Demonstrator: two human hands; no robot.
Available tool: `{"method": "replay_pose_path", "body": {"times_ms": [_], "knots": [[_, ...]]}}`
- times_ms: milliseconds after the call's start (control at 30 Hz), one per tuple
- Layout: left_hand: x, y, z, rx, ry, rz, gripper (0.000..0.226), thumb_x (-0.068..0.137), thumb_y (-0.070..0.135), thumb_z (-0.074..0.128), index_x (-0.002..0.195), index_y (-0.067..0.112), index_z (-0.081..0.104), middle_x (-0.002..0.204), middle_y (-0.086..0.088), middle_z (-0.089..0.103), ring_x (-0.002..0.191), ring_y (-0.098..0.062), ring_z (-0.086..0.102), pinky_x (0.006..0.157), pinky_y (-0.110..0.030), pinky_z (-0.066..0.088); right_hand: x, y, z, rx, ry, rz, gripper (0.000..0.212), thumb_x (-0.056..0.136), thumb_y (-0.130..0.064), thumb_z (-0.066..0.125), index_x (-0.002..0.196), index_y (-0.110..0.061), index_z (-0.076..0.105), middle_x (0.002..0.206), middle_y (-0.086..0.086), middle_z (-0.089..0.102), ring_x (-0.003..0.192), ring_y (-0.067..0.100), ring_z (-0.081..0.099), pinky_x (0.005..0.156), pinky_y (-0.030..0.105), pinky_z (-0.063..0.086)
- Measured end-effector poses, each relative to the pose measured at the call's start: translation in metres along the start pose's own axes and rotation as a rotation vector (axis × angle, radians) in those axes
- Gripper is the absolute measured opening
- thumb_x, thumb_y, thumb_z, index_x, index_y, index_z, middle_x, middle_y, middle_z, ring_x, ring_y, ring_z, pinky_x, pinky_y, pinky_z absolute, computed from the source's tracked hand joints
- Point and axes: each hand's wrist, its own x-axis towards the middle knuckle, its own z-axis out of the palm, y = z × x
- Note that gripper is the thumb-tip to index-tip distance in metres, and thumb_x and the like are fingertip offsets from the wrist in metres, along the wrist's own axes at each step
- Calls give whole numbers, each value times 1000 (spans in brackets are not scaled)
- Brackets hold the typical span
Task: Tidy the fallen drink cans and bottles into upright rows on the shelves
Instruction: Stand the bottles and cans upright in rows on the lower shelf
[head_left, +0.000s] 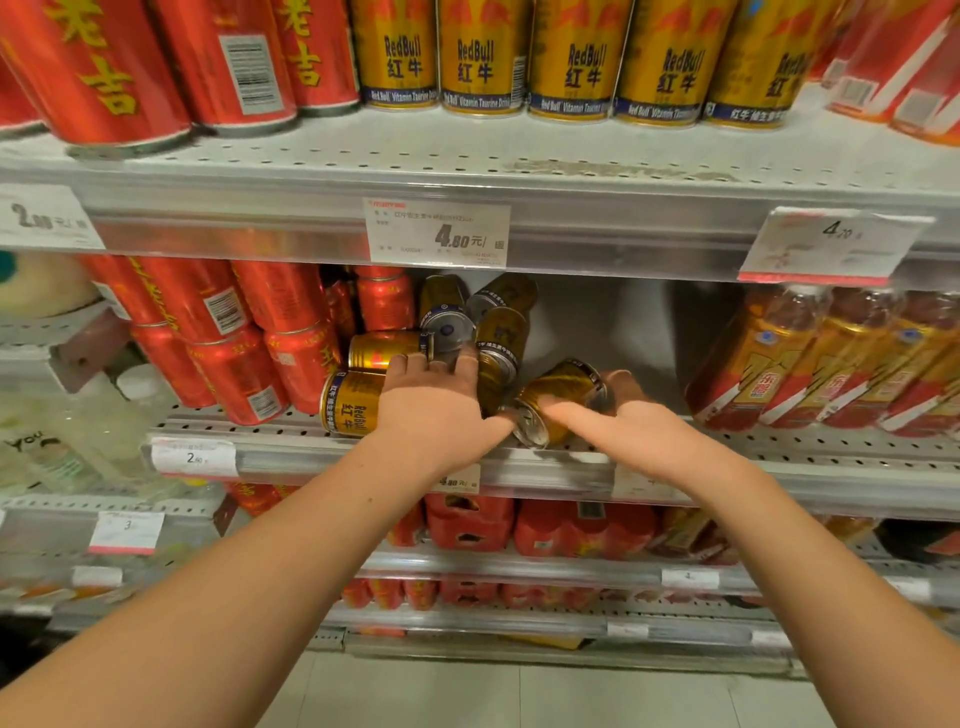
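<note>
Several gold Red Bull cans lie tumbled in a heap (470, 322) on the middle shelf (779, 449). My right hand (628, 415) is wrapped around one tilted gold can (558, 397) near the shelf's front edge. My left hand (434, 395) rests on the heap, its fingers over a can lying on its side (353, 402); whether it grips a can is unclear. Another gold can (384, 349) lies sideways just behind it.
Red cans (249, 332) are stacked left of the heap, some tilted. Bottled drinks in gold and red labels (810, 364) lean at the right. Upright gold cans (483, 57) and red cans (98, 67) fill the shelf above. Red multipacks (519, 525) sit on lower shelves.
</note>
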Motion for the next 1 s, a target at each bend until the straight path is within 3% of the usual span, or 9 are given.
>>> {"method": "replay_pose_path", "body": {"times_ms": [100, 167, 267, 367, 500, 567, 700, 833, 1000], "knots": [[-2, 6, 1, -46, 15, -24, 94, 86, 78, 34, 157, 19, 14, 136, -14, 59, 132, -35, 47, 116, -48, 24, 19, -11, 3, 258, 54, 179, 106, 72, -93, 41, 148, -20, 33, 125, 11, 63, 108, 33, 65, 94, 48, 53], [-6, 6, 0, -106, 87, -40, 90, 86, 76, 39, 152, 17, 22, 128, -13, 62, 125, -34, 51, 114, -47, 29, 30, -17, 3, 393, 86, 244, 88, 84, -76, 52, 143, -11, 40, 111, 17, 67, 96, 33, 69, 88, 47, 58], [-16, 2, -2, -260, 286, -38, 86, 83, 71, 51, 147, 17, 32, 119, -10, 63, 115, -32, 54, 106, -42, 35, 37, -14, 3, 521, 86, 262, 85, 82, -63, 69, 141, -6, 45, 96, 14, 71, 85, 26, 72, 74, 38, 62], [-25, -1, -1, -526, 353, -11, 90, 82, 63, 62, 152, 20, 28, 120, -6, 60, 118, -28, 51, 105, -40, 36, 35, -6, 4, 682, 61, 192, 65, 79, -54, 78, 121, -8, 59, 103, 10, 71, 88, 19, 72, 65, 28, 61], [-35, 0, 5, -902, 280, 24, 93, 79, 54, 77, 155, 31, 27, 133, 3, 54, 122, -15, 52, 95, -30, 46, 25, -5, 5, 809, 64, 30, 67, 79, -39, 84, 132, -10, 55, 125, 9, 64, 104, 20, 69, 85, 32, 60], [-36, 1, 10, -991, 269, 51, 87, 80, 50, 79, 151, 34, 31, 130, 12, 55, 120, -9, 54, 94, -24, 47, 19, -9, 3, 758, 110, -39, 75, 78, -35, 85, 139, -13, 47, 121, 7, 64, 101, 19, 69, 88, 33, 59], [-34, 0, 14, -1073, 267, 51, 79, 80, 46, 81, 145, 39, 36, 119, 26, 57, 108, 7, 58, 81, -5, 40, 5, -5, 1, 530, 200, -240, 80, 78, -30, 86, 144, -34, 40, 102, -15, 56, 88, -4, 57, 57, 7, 48], [-30, 0, 16, -1138, 259, 43, 77, 81, 40, 83, 142, 39, 37, 112, 31, 57, 99, 24, 52, 72, 4, 41, -4, 8, 4, 305, 284, -354, 85, 79, -27, 83, 146, -42, 33, 136, -5, 51, 117, 9, 57, 92, 29, 54], [-29, 6, 11, -1218, 296, 86, 73, 82, 36, 83, 139, 46, 37, 123, 32, 55, 111, 20, 52, 83, 3, 40, -1, 23, 3, 250, 331, -397, 80, 80, -31, 83, 145, -40, 37, 140, -5, 50, 119, 11, 57, 96, 28, 50]]}}
